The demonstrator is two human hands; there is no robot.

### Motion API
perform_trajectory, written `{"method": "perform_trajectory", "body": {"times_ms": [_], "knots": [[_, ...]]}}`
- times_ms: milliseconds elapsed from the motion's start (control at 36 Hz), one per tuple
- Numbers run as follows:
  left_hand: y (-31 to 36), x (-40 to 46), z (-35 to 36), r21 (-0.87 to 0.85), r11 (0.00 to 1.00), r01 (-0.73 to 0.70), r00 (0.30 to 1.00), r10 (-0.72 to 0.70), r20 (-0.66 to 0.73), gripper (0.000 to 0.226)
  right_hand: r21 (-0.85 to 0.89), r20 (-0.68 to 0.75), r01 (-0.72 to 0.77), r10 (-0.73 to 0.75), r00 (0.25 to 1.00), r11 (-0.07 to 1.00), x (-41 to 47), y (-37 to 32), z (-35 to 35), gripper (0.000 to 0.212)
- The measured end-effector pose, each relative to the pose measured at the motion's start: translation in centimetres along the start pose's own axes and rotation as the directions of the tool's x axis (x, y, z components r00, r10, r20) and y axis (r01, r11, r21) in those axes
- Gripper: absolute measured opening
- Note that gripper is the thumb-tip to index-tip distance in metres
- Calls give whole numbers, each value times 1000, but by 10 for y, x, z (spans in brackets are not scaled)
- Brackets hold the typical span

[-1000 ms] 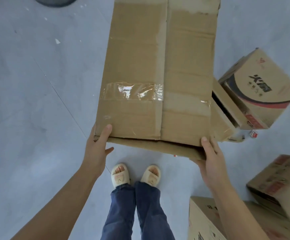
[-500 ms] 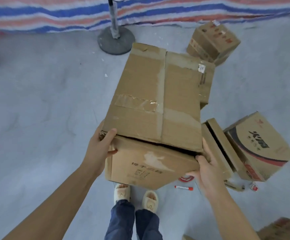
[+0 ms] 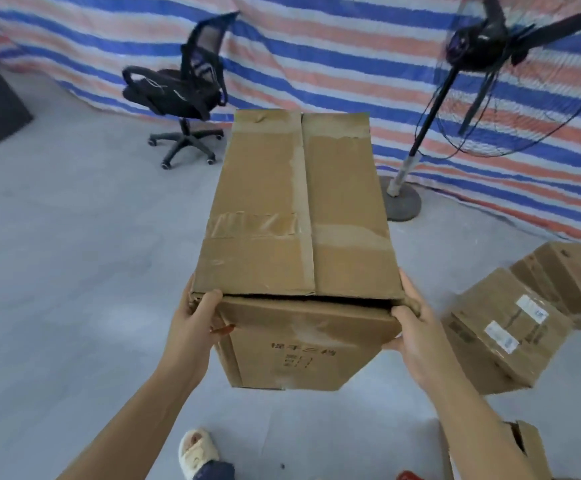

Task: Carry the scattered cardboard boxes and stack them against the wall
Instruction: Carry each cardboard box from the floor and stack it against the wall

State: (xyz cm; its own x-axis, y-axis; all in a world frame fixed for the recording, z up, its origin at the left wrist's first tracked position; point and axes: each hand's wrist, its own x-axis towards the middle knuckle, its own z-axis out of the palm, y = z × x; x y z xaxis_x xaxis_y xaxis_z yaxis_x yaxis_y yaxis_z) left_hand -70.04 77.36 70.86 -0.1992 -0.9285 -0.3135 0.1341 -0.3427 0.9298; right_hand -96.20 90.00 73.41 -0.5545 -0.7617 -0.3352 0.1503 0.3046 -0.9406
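You have the long cardboard box (image 3: 299, 216) up off the floor now, where half a second ago it was lower and your view was angled down at your feet. Your head has come up, and the striped tarp wall (image 3: 351, 64) fills the far side ahead, so I judge the lift is done and the carry is starting.

Your left hand (image 3: 192, 320) grasps the near left corner of the box, thumb hooked over the top edge and fingers curled onto the side. Your right hand (image 3: 410, 323) grips the near right corner in the same way, thumb tucked into the gap under the loose top flap. The box hangs between your two hands and stretches away from them toward the wall, top face up, with a strip of clear tape (image 3: 252, 225) across it just beyond your left thumb.

Past your right hand, on the floor, lie the labelled cardboard boxes (image 3: 504, 327) waiting their turn, and another opened one (image 3: 524, 445) sits close under your right forearm. Beyond the box's far end, a standing fan (image 3: 420, 140) is off to the right-hand side and an office chair (image 3: 181, 98) to the left-hand side, both near the wall. The near flap looks slack, so that thumb hold could slip; keep the box level as you walk.
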Motion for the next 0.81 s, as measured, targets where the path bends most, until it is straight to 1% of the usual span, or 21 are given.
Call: {"method": "perform_trajectory", "body": {"times_ms": [83, 167, 222, 278, 361, 417, 500, 611, 806], "knots": [[26, 6, -44, -58, 997, -53, 997, 50, -54, 43, -71, 75, 69, -63, 995, 995, 12, -28, 53, 64], [49, 14, -92, -89, 991, -101, 989, 90, -119, 45, -109, 154, 126, -108, 982, 986, 19, -49, 110, 65], [64, 21, -126, -97, 987, -128, 977, 109, -180, 42, -129, 209, 160, -131, 969, 979, 22, -62, 151, 65], [78, 28, -160, -112, 982, -154, 961, 123, -249, 35, -152, 271, 200, -153, 950, 968, 23, -73, 193, 64], [101, 34, -204, -125, 972, -199, 937, 151, -316, 32, -147, 346, 242, -179, 921, 959, 21, -86, 250, 62], [114, 34, -230, -132, 965, -226, 920, 167, -356, 32, -149, 382, 260, -187, 905, 954, 19, -93, 284, 60], [130, 32, -266, -131, 958, -256, 888, 180, -424, 23, -156, 440, 284, -191, 877, 946, 15, -103, 329, 58], [148, 33, -303, -126, 952, -280, 846, 183, -501, 25, -143, 519, 314, -199, 831, 939, 16, -117, 381, 61], [170, 44, -347, -106, 941, -322, 777, 199, -597, 30, -158, 617, 315, -155, 771, 936, 33, -129, 458, 66]]}}
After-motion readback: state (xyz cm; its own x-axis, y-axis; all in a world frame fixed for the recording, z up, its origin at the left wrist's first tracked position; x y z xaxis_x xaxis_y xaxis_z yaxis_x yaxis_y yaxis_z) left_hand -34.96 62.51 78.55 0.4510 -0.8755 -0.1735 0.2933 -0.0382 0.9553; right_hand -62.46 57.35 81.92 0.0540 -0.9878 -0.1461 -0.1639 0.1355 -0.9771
